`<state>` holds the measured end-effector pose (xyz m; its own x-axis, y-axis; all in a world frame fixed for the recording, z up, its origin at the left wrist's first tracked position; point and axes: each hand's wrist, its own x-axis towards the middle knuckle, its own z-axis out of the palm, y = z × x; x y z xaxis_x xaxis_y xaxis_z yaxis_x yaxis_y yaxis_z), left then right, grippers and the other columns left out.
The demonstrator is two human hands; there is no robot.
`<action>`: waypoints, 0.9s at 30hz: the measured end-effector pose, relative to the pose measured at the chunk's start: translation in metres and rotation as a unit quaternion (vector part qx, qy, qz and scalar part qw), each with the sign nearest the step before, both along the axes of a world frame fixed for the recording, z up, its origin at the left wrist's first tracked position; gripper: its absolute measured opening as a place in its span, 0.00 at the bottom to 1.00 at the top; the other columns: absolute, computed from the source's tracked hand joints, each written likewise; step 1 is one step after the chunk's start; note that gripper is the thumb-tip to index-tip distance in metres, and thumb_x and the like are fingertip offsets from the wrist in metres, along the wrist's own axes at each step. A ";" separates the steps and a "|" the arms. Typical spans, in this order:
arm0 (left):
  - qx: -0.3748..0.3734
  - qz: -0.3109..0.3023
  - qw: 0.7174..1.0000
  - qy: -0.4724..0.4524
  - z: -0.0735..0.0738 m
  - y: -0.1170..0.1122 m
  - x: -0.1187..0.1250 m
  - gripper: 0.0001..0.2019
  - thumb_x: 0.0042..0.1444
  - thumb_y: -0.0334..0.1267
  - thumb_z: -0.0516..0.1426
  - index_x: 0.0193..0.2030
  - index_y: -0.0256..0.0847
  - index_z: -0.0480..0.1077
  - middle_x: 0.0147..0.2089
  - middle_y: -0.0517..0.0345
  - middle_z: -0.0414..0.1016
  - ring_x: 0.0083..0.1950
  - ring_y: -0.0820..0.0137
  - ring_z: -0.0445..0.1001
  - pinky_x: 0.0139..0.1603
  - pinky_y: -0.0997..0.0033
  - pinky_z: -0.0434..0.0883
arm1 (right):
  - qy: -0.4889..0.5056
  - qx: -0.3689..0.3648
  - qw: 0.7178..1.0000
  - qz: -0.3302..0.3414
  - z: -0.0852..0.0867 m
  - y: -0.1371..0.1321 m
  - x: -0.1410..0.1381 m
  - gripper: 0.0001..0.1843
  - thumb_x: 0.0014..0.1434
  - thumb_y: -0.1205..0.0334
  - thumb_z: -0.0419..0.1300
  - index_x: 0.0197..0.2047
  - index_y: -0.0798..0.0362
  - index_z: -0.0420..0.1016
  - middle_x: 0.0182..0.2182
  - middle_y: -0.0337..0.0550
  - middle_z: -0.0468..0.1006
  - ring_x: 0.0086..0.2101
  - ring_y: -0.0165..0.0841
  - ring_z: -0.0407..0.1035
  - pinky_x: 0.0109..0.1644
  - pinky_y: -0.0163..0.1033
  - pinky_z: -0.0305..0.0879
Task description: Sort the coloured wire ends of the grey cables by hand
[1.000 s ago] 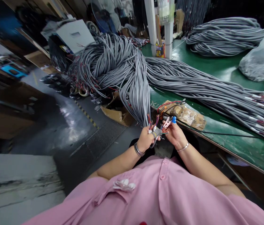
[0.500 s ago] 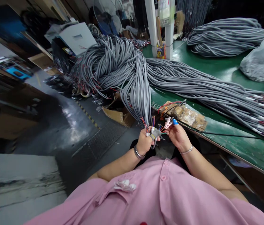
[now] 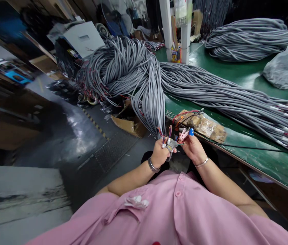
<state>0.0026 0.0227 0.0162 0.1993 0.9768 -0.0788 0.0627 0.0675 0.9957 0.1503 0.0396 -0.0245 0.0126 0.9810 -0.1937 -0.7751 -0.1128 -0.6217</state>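
My left hand (image 3: 160, 153) is closed around the ends of several grey cables (image 3: 156, 102), whose thin coloured wires (image 3: 169, 132) fan out above the fingers. A grey finger cover with a yellowish band (image 3: 170, 146) sits on its thumb. My right hand (image 3: 194, 148) pinches a small pink clip-like tool (image 3: 184, 134) beside those wire ends. A blue cover (image 3: 191, 131) is on a fingertip of this hand. The tool's tip is close to the wires; whether it touches them I cannot tell.
A green table (image 3: 248, 163) runs along the right, with a long cable bundle (image 3: 223, 90) across it. Near its edge lies a tape-wrapped wooden block (image 3: 207, 127). Farther back are a cable coil (image 3: 248, 39) and a plastic bag (image 3: 287, 64). An open cardboard box (image 3: 128, 122) stands below.
My left hand has shifted slightly right with the cable ends. The right hand keeps its pinch on the pink tool, and its wrist has moved very little.
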 end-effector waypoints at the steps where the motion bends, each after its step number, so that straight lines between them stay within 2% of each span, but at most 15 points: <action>1: 0.000 0.001 1.000 0.001 -0.001 0.000 0.000 0.16 0.52 0.49 0.61 0.26 0.36 0.70 0.21 0.59 0.73 0.14 0.81 0.58 0.15 0.78 0.54 | 0.007 -0.005 1.000 -0.006 0.000 0.000 -0.001 0.19 0.49 0.43 0.68 0.33 0.51 0.78 0.29 0.40 0.80 0.28 0.30 0.70 0.32 0.37 0.67; 5: 0.000 -0.003 1.000 0.011 -0.002 0.000 -0.001 0.16 0.52 0.48 0.61 0.26 0.36 0.70 0.21 0.60 0.73 0.15 0.81 0.58 0.16 0.78 0.54 | 0.017 -0.012 1.000 -0.009 0.002 -0.002 -0.002 0.19 0.50 0.43 0.68 0.33 0.52 0.78 0.29 0.40 0.80 0.27 0.30 0.70 0.31 0.35 0.67; 9: 0.016 -0.010 1.000 0.018 -0.002 -0.002 -0.004 0.17 0.53 0.48 0.60 0.24 0.36 0.70 0.19 0.59 0.71 0.15 0.81 0.57 0.16 0.78 0.54 | 0.032 -0.006 0.999 0.035 0.003 -0.006 0.002 0.24 0.51 0.37 0.63 0.34 0.51 0.77 0.30 0.39 0.80 0.28 0.29 0.71 0.32 0.35 0.69; 12: 0.022 -0.010 0.999 0.023 -0.001 -0.003 -0.007 0.18 0.53 0.49 0.60 0.23 0.36 0.69 0.19 0.59 0.71 0.15 0.81 0.58 0.16 0.78 0.54 | 0.015 -0.005 0.994 0.105 0.002 -0.010 0.012 0.27 0.52 0.34 0.60 0.35 0.52 0.78 0.30 0.41 0.79 0.28 0.29 0.71 0.32 0.35 0.70; 14: 0.023 -0.015 0.999 0.022 0.000 -0.004 -0.010 0.18 0.53 0.49 0.61 0.23 0.36 0.69 0.19 0.58 0.72 0.15 0.81 0.58 0.16 0.78 0.55 | -0.027 -0.004 0.985 0.172 0.002 -0.012 0.021 0.28 0.51 0.34 0.61 0.36 0.54 0.78 0.30 0.43 0.79 0.28 0.29 0.72 0.32 0.35 0.70; 16: 0.020 -0.024 0.999 0.029 0.000 -0.004 -0.013 0.18 0.53 0.50 0.61 0.25 0.36 0.70 0.20 0.58 0.73 0.15 0.81 0.58 0.16 0.78 0.56 | -0.087 0.002 0.966 0.243 0.004 -0.014 0.030 0.27 0.50 0.37 0.64 0.35 0.56 0.78 0.29 0.45 0.79 0.28 0.30 0.72 0.33 0.36 0.71; 18: 0.021 -0.036 0.998 0.045 0.000 -0.005 -0.015 0.18 0.53 0.51 0.61 0.26 0.35 0.70 0.21 0.58 0.73 0.15 0.81 0.59 0.16 0.78 0.56 | -0.151 0.012 0.946 0.286 0.009 -0.014 0.038 0.25 0.50 0.40 0.66 0.34 0.57 0.78 0.28 0.45 0.79 0.28 0.30 0.72 0.34 0.36 0.70; 22: 0.040 -0.065 0.994 0.080 -0.005 -0.004 -0.017 0.18 0.54 0.50 0.60 0.25 0.35 0.70 0.20 0.58 0.72 0.16 0.80 0.59 0.17 0.78 0.57 | -0.246 0.027 0.924 0.290 0.019 -0.011 0.043 0.20 0.46 0.47 0.71 0.31 0.57 0.78 0.25 0.40 0.77 0.25 0.26 0.68 0.32 0.33 0.66; 27: 0.047 -0.099 0.988 0.107 -0.007 -0.003 -0.017 0.16 0.54 0.46 0.61 0.25 0.35 0.70 0.20 0.60 0.71 0.17 0.80 0.60 0.20 0.78 0.59 | -0.291 0.066 0.923 0.242 0.022 -0.010 0.034 0.17 0.45 0.51 0.71 0.27 0.57 0.77 0.22 0.36 0.74 0.23 0.25 0.63 0.31 0.33 0.60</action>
